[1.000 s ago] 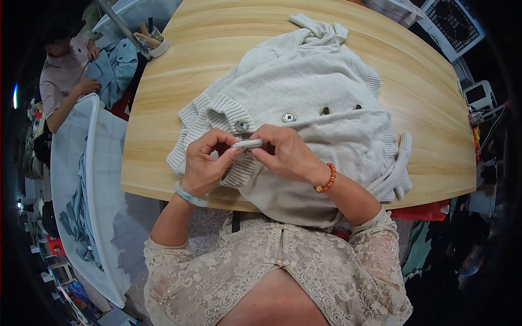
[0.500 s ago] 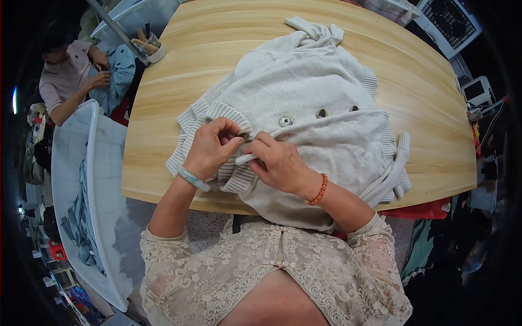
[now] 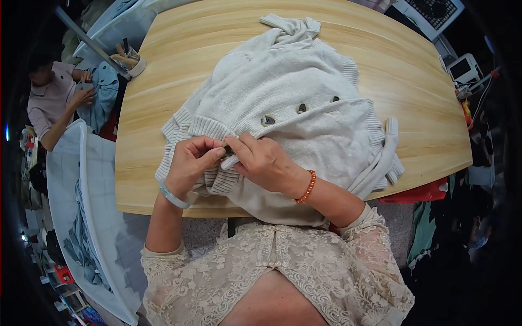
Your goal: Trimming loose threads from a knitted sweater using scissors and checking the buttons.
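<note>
A light grey knitted cardigan (image 3: 283, 76) lies spread on the table, its ribbed hem toward the left. Between the fingertips of my left hand (image 3: 187, 163), thumb and forefinger pinch a dark button (image 3: 227, 150), partly hidden by the fingers. My right hand (image 3: 269, 165) is closed on the front band (image 3: 230, 162) of the cardigan, right beside that button. Further along the front, more dark buttons show: a near one (image 3: 267, 119), a middle one (image 3: 302, 108) and a small far one (image 3: 335, 99).
The wooden table (image 3: 157, 70) has a curved edge. At its far left stands a cup of tools (image 3: 136, 66). A white bin (image 3: 89, 179) with blue-grey garments is on the left. Beyond it, another person (image 3: 51, 103) handles a blue garment. Red material (image 3: 416, 191) hangs under the right edge.
The whole scene has shifted a little left in the view. My fingers have drawn closer together at the band, and the dark button now shows between them.
</note>
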Available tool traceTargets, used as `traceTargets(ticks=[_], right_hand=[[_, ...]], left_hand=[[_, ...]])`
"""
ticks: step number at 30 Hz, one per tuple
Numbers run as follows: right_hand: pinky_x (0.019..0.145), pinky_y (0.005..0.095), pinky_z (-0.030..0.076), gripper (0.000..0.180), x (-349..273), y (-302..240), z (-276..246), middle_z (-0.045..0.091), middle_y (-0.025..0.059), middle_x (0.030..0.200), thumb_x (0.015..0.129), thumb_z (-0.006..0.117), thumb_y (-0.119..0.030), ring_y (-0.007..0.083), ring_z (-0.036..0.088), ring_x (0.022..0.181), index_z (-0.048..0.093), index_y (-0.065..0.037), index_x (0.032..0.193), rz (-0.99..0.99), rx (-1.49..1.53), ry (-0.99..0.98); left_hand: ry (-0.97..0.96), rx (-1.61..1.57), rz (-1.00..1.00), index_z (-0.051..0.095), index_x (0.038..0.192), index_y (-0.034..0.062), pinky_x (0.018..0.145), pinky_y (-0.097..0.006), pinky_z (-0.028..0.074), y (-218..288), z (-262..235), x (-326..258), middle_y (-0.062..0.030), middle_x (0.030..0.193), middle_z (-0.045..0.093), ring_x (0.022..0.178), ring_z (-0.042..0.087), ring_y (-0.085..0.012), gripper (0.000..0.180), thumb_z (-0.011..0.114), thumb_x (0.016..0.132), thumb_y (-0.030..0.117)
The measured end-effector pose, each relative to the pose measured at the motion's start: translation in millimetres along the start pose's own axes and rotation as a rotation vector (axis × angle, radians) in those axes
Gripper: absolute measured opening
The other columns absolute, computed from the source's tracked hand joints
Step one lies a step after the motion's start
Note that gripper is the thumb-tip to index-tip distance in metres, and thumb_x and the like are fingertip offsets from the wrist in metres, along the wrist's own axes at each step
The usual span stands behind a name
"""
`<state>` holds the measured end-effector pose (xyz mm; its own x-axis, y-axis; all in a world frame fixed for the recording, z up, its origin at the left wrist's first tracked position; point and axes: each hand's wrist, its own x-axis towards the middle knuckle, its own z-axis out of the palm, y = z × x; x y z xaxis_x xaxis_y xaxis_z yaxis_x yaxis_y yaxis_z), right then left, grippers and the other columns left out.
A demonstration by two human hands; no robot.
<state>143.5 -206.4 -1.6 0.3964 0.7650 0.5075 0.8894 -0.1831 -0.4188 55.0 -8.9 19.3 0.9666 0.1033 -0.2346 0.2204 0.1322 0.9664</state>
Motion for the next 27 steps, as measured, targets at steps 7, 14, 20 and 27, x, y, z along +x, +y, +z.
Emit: traceTargets(ticks=[7,14,20,27], right_hand=[[0.064,0.0385,0.054,0.052,3.0,6.7,0.4,0.06,0.0141,0.097,0.07,0.075,-0.009,0.0313,0.066,0.075,0.056,-0.001,0.118,0.078,0.197,-0.009],[0.065,0.0403,0.053,0.042,6.6,7.9,-1.8,0.059,0.0155,0.096,0.075,0.068,-0.005,0.033,0.063,0.075,0.057,0.001,0.116,0.121,0.276,-0.059],[0.065,0.042,0.052,0.039,8.6,8.4,-2.3,0.058,0.0162,0.096,0.076,0.062,0.001,0.0344,0.063,0.076,0.057,0.001,0.115,0.155,0.314,-0.075],[0.067,0.0425,0.052,0.027,9.9,11.4,-6.5,0.058,0.0125,0.092,0.079,0.063,-0.002,0.0351,0.064,0.078,0.061,-0.005,0.105,0.108,0.266,-0.084]], left_hand=[[0.084,0.666,0.508,0.06,0.126,-0.0003,0.079,-0.029,0.053,-0.5,22.5,-26.3,-0.0123,0.107,0.065,0.088,0.065,-0.019,0.049,0.072,0.079,-0.003],[0.369,0.787,0.695,0.067,0.107,0.0002,0.07,-0.034,0.052,-22.6,35.2,-15.9,-0.0151,0.095,0.067,0.083,0.066,-0.0291,0.032,0.063,0.078,-0.011],[0.371,0.616,0.538,0.067,0.102,-0.0017,0.07,-0.022,0.046,-21.9,33.1,-11.4,-0.0065,0.092,0.066,0.078,0.059,-0.0118,0.018,0.059,0.087,-0.008],[0.296,0.563,0.452,0.065,0.1,-0.0011,0.071,-0.02,0.045,-20.8,25.9,-8.1,-0.0006,0.09,0.064,0.08,0.056,-0.0057,0.012,0.058,0.092,-0.003]])
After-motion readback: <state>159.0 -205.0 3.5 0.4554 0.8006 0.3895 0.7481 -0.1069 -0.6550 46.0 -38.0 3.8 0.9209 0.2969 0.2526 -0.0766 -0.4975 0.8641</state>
